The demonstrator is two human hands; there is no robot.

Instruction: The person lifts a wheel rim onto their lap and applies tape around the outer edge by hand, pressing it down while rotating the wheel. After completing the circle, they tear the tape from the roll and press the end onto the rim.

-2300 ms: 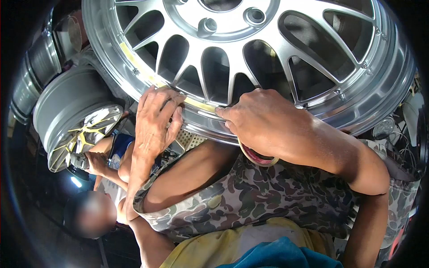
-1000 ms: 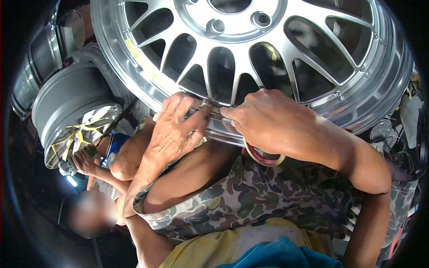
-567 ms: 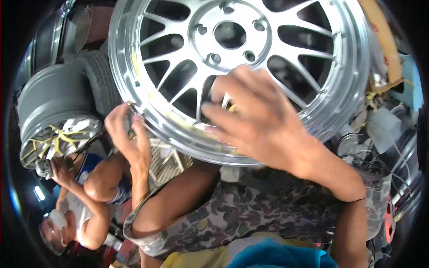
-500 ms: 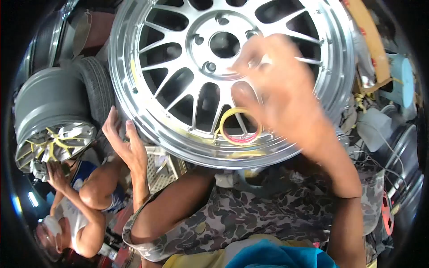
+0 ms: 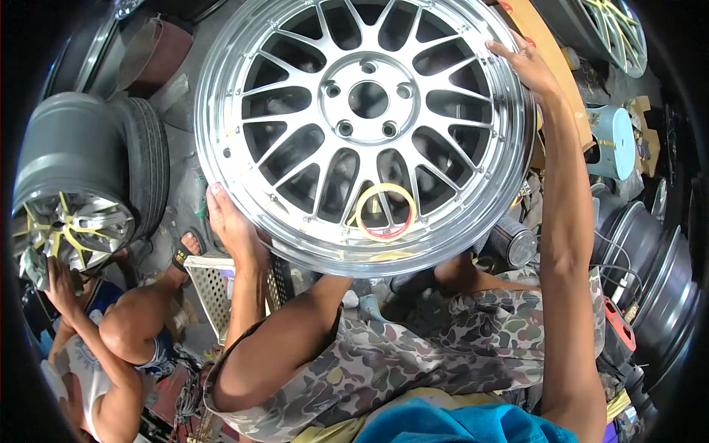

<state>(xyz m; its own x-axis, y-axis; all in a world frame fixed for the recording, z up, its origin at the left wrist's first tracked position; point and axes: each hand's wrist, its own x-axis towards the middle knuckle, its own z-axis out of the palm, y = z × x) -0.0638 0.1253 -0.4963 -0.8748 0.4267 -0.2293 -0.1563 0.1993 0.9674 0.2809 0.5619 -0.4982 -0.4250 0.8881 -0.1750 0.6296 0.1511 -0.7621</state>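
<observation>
A silver multi-spoke alloy wheel (image 5: 443,140) with a polished lip lies face up in front of me. My left hand (image 5: 235,225) is at its lower left edge, fingers curled against the rim's outer side. At the upper right edge, my right hand (image 5: 530,68) grips the rim, its thumb over the lip and its other fingers partly hidden behind. A roll of yellow tape (image 5: 365,220) with a red inner ring rests on the wheel's lower spokes and lip. Bits of yellow tape show on the lip near the roll.
At left, a co-worker's hand (image 5: 63,284) holds a cloth by a yellow-spoked wheel (image 5: 70,229), beside a tyre (image 5: 148,162). A cream plastic crate (image 5: 209,295) stands near my left knee. On the right are a light-blue stool (image 5: 617,144), a metal can (image 5: 517,244) and dark rims (image 5: 650,266).
My right hand has moved from over the wheel's middle to its upper right edge. The wheel now sits slightly further left in view, with the tape roll still on it.
</observation>
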